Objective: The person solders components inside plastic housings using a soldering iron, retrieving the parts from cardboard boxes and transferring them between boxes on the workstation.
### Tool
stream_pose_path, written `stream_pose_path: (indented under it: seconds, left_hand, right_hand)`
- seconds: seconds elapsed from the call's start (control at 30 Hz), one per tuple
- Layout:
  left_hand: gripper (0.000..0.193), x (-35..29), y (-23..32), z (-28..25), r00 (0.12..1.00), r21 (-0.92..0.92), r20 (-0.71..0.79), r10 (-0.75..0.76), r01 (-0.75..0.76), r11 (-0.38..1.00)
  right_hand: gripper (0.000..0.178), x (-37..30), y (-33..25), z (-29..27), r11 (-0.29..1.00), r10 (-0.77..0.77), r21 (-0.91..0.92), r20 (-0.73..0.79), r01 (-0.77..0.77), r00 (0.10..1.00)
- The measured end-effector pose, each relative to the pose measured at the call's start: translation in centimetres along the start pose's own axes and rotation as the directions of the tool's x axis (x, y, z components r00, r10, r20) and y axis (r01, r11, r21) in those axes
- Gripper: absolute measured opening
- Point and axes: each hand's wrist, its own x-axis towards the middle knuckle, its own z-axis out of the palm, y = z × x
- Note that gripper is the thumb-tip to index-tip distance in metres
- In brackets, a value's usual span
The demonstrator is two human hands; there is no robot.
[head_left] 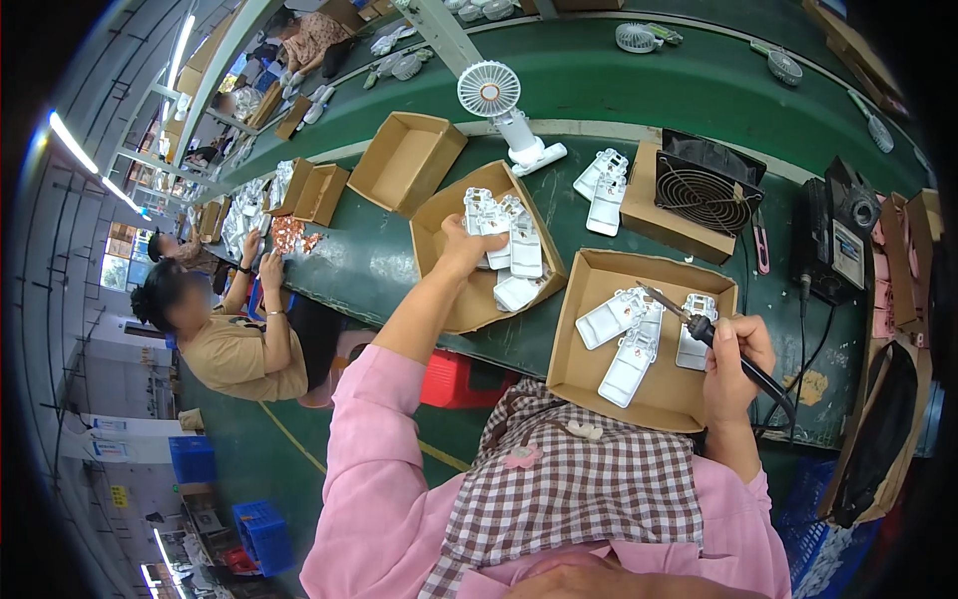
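Observation:
My right hand (735, 364) grips a soldering iron (699, 327) by its black handle. Its metal tip points left, over the cardboard box (562, 374) in front of me. Inside that box lie several white plastic fan housings (629, 367), some overlapping. My left hand (465, 248) reaches into a second cardboard box (429, 215) to the left, its thumb across white plastic housings (525, 250) and its fingers closed round their near side. More housings lie beneath them. How many pieces this hand holds is partly hidden.
A white handheld fan (491, 92) stands behind the boxes. White housings (603, 190) lie near a black fan unit (709, 185) on cardboard. At right sit a black soldering station (836, 235), its cable and a pink cutter (761, 245). A co-worker (235, 344) sits at left.

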Motion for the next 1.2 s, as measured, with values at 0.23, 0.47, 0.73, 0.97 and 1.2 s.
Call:
stream_pose_path:
  seconds: [0.23,0.47,0.73,0.97,1.2]
  left_hand:
    - [0.029,0.5,1.8,-1.0,0.931,-0.05,0.356,-0.084,0.109,0.993]
    - [0.061,-0.2,2.7,-2.7,0.946,0.68,0.086,0.314,-0.286,0.676]
    - [0.079,-0.4,1.2,-3.7,0.927,0.73,0.327,0.185,-0.372,0.574]
    - [0.088,-0.8,1.5,-3.3,0.895,0.665,0.386,0.225,-0.438,0.605]
    - [0.088,-0.9,0.5,-2.5,0.846,0.665,0.434,0.31,-0.532,0.523]
  right_hand:
    - [0.014,0.1,0.1,-0.1,1.0,0.016,-0.012,0.007,-0.016,1.0]
    - [0.013,0.1,0.5,-0.5,1.0,0.005,0.02,0.009,-0.005,1.0]
    - [0.015,0.2,0.3,-0.1,1.0,-0.017,0.005,-0.015,0.017,1.0]
    - [0.015,0.2,0.2,0.0,1.0,-0.003,-0.021,0.012,0.004,1.0]
    - [0.017,0.4,0.2,0.2,0.999,0.001,-0.043,-0.004,-0.001,1.0]
